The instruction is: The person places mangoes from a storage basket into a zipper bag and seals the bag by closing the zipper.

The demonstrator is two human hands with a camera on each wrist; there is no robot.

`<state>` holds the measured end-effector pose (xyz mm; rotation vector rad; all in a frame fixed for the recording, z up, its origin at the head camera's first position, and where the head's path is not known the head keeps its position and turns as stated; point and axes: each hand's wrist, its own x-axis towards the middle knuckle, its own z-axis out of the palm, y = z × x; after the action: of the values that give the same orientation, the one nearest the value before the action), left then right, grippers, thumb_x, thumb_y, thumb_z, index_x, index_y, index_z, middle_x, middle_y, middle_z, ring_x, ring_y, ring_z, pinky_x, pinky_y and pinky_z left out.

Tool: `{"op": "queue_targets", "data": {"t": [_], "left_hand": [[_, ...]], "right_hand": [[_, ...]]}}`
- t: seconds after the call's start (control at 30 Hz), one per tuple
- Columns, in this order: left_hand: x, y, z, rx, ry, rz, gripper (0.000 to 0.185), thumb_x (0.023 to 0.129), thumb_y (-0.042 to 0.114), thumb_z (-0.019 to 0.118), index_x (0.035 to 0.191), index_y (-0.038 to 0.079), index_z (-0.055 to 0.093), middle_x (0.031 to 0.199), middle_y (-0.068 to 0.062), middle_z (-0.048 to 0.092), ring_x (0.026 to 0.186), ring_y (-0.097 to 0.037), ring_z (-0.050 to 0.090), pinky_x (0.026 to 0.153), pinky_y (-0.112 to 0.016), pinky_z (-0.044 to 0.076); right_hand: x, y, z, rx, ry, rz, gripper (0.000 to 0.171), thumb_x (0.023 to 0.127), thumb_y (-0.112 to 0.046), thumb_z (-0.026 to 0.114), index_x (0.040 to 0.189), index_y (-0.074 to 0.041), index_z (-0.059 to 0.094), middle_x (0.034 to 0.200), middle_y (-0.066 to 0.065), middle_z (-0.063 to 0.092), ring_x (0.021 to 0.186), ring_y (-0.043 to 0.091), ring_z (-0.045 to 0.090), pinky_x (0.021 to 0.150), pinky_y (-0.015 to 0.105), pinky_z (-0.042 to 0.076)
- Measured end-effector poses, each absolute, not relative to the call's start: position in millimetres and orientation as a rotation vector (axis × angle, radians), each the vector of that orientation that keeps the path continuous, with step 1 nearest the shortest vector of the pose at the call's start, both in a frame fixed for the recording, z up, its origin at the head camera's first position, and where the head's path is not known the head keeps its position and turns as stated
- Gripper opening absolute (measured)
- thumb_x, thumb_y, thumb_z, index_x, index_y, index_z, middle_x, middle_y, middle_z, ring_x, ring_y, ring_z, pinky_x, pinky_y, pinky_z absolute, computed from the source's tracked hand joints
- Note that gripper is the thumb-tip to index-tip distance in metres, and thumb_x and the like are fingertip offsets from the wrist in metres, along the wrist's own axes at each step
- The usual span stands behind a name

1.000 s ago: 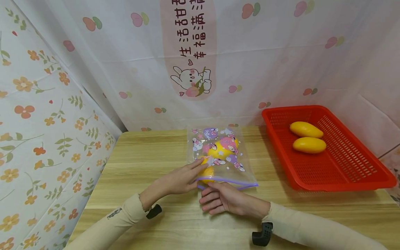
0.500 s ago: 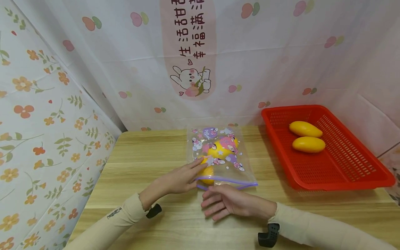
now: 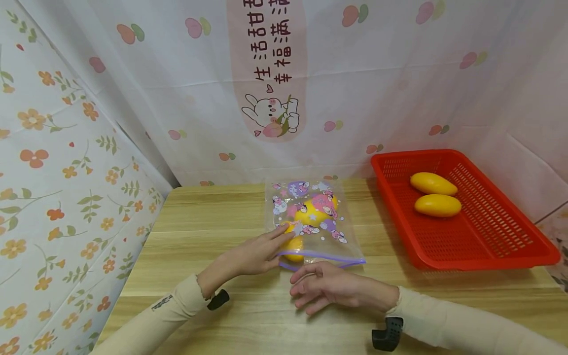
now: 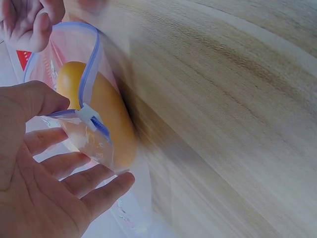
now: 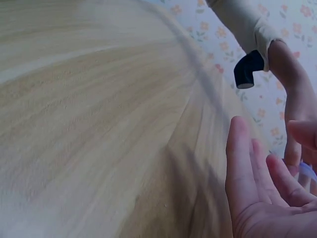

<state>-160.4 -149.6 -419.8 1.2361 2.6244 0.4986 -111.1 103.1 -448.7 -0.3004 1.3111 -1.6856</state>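
A clear zip bag (image 3: 329, 232) printed with cartoons lies on the wooden table (image 3: 199, 212), its purple zip edge (image 3: 324, 257) toward me. Two yellow mangoes show inside it, one further back (image 3: 310, 213) and one by the mouth (image 3: 294, 245). My left hand (image 3: 259, 252) rests with straight fingers on the bag's near left corner. In the left wrist view its thumb (image 4: 34, 99) touches the zip strip beside the white slider (image 4: 89, 117) and the mango (image 4: 113, 130). My right hand (image 3: 320, 287) hovers with relaxed fingers just in front of the zip and holds nothing.
A red mesh basket (image 3: 483, 265) stands at the right with two loose mangoes (image 3: 433, 183) (image 3: 438, 205) in it. Patterned curtains close off the back and the left side. Bare tabletop (image 5: 99, 124) lies in front of my hands.
My right hand has drawn back from the zip edge toward me and to the right, letting go of the bag. The left hand and the bag stay put.
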Motion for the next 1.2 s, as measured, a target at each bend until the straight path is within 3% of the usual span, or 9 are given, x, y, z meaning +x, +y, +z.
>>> {"op": "queue_targets", "data": {"t": [0.37, 0.57, 0.8, 1.2], "left_hand": [[-160.5, -150.8, -420.1, 1.249, 2.626, 0.497, 0.066, 0.097, 0.009, 0.065, 0.156, 0.001, 0.037, 0.162, -0.024, 0.024, 0.142, -0.038, 0.038, 0.106, -0.047, 0.045], [-160.4, -151.2, -420.3, 1.250, 2.634, 0.499, 0.066, 0.097, 0.009, 0.064, 0.156, 0.002, 0.036, 0.162, -0.024, 0.024, 0.140, -0.038, 0.040, 0.105, -0.047, 0.046], [-160.2, -152.5, -421.8, 1.244, 2.646, 0.500, 0.067, 0.097, 0.009, 0.065, 0.157, 0.003, 0.036, 0.163, -0.023, 0.024, 0.139, -0.038, 0.042, 0.094, -0.040, 0.053], [-160.3, -154.1, -423.6, 1.250, 2.649, 0.504, 0.067, 0.098, 0.012, 0.064, 0.158, 0.004, 0.034, 0.164, -0.022, 0.021, 0.141, -0.038, 0.039, 0.102, -0.045, 0.049]], "right_hand": [[-115.7, 118.9, -438.2, -0.402, 1.457, -1.631, 0.036, 0.094, 0.001, 0.066, 0.125, 0.014, 0.054, 0.118, 0.029, 0.065, 0.097, 0.031, 0.070, 0.083, 0.049, 0.059], [-120.8, 129.1, -427.3, -0.586, 1.655, -1.494, 0.033, 0.090, 0.001, 0.070, 0.120, 0.010, 0.060, 0.116, 0.027, 0.065, 0.096, 0.041, 0.068, 0.080, 0.041, 0.060], [-128.8, 142.9, -414.2, -0.842, 1.766, -1.412, 0.033, 0.086, 0.010, 0.062, 0.119, 0.013, 0.058, 0.112, 0.027, 0.063, 0.095, 0.049, 0.067, 0.080, 0.039, 0.060], [-145.4, 170.0, -386.2, -0.884, 1.899, -1.326, 0.030, 0.091, 0.007, 0.066, 0.120, 0.004, 0.060, 0.115, 0.022, 0.062, 0.100, 0.044, 0.067, 0.087, 0.035, 0.057]]}}
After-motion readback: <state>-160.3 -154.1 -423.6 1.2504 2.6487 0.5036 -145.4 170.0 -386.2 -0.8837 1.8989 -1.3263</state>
